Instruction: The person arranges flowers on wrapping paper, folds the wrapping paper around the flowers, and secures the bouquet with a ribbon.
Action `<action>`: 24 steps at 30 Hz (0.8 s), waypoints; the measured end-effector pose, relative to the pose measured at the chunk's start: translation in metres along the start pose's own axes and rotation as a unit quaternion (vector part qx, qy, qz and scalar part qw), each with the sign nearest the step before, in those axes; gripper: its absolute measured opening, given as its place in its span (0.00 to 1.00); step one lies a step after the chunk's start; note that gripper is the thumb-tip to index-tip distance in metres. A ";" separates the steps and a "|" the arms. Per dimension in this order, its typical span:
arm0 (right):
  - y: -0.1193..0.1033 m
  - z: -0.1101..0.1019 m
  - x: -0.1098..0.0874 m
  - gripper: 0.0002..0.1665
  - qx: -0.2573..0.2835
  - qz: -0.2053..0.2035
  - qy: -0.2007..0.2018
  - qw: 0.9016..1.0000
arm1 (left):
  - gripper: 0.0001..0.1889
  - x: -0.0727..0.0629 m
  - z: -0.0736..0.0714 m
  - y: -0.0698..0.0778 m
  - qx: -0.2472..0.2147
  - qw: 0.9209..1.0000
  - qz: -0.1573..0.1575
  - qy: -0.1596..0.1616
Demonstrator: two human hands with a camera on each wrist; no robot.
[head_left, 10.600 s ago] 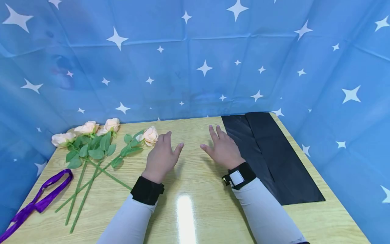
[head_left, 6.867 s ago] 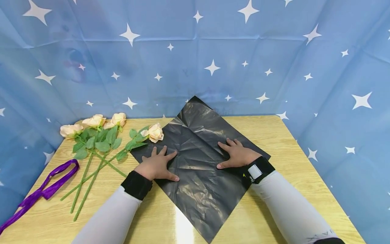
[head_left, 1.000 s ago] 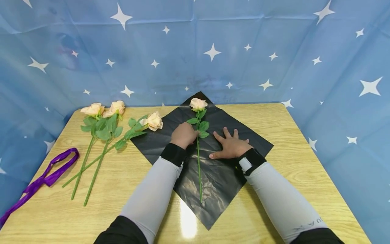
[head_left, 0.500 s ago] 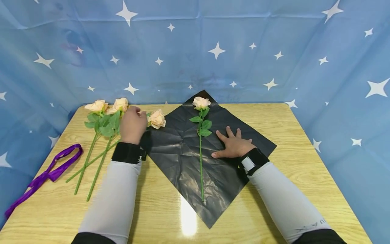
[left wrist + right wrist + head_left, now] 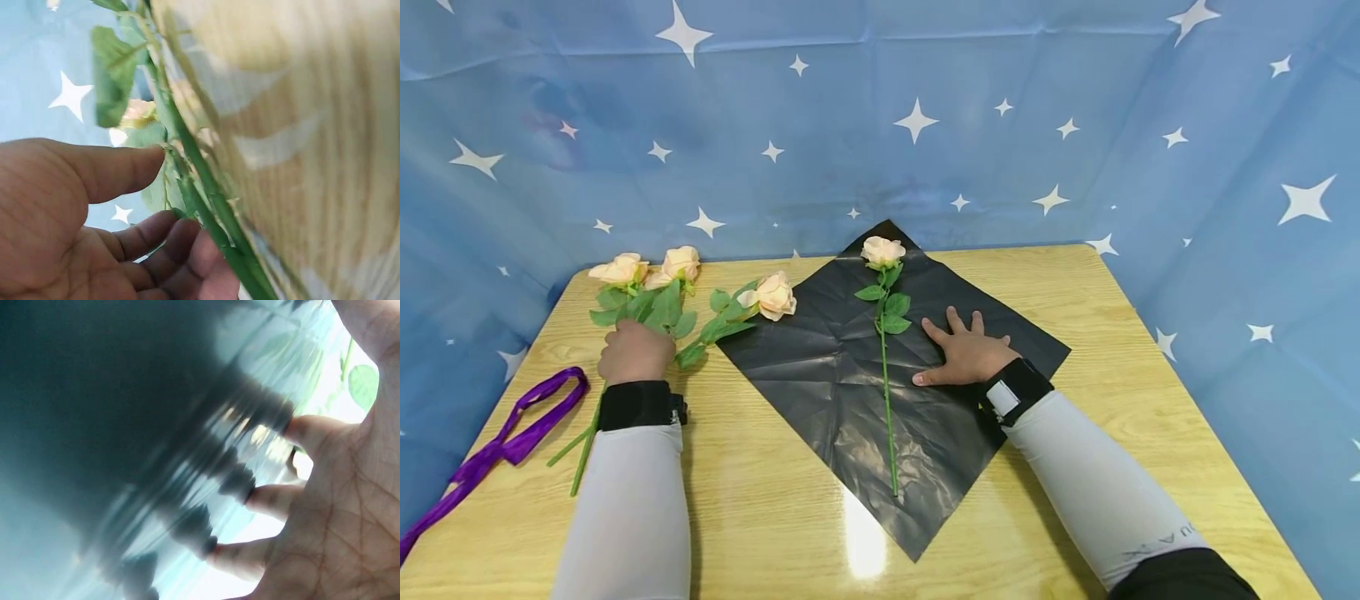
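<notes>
In the head view my left hand (image 5: 636, 352) is over the stems of the cream roses (image 5: 621, 268) lying at the left. The left wrist view shows its thumb and fingertips right at two green stems (image 5: 209, 194), with a gap between thumb and fingers. My right hand (image 5: 966, 357) rests with spread fingers on a black wrapping sheet (image 5: 820, 375), laid diamond-wise. Its fingertips touch the glossy sheet in the right wrist view. One cream rose (image 5: 883, 252) lies lengthwise on the sheet, stem toward me. Another rose (image 5: 775, 296) has its bloom over the sheet's left corner.
A purple ribbon (image 5: 523, 446) lies in a loop at the table's left side. The wooden table (image 5: 760, 517) backs onto a blue curtain (image 5: 820, 192) with white stars. The curtain also borders both sides.
My left hand has let go of the rose on the black sheet and moved left to the remaining roses' stems. The right hand stays on the sheet, which earlier lay folded at the right.
</notes>
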State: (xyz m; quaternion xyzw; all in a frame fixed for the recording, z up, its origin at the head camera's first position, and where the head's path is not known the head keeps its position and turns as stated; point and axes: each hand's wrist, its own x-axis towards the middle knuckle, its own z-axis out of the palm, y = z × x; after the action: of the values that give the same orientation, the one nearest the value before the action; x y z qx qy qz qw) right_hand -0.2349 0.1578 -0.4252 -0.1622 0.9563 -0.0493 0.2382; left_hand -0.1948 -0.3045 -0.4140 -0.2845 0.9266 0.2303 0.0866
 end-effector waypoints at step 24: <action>0.000 -0.001 -0.001 0.62 -0.003 0.001 0.000 1.000 | 0.18 -0.001 0.002 -0.006 -0.115 0.984 0.115 0.079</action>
State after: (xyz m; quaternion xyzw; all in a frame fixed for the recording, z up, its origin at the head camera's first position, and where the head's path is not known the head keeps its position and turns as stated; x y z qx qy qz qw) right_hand -0.2342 0.1581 -0.4235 -0.1616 0.9566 -0.0458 0.2380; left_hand -0.1904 -0.3073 -0.4180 -0.2018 0.9243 0.3206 -0.0472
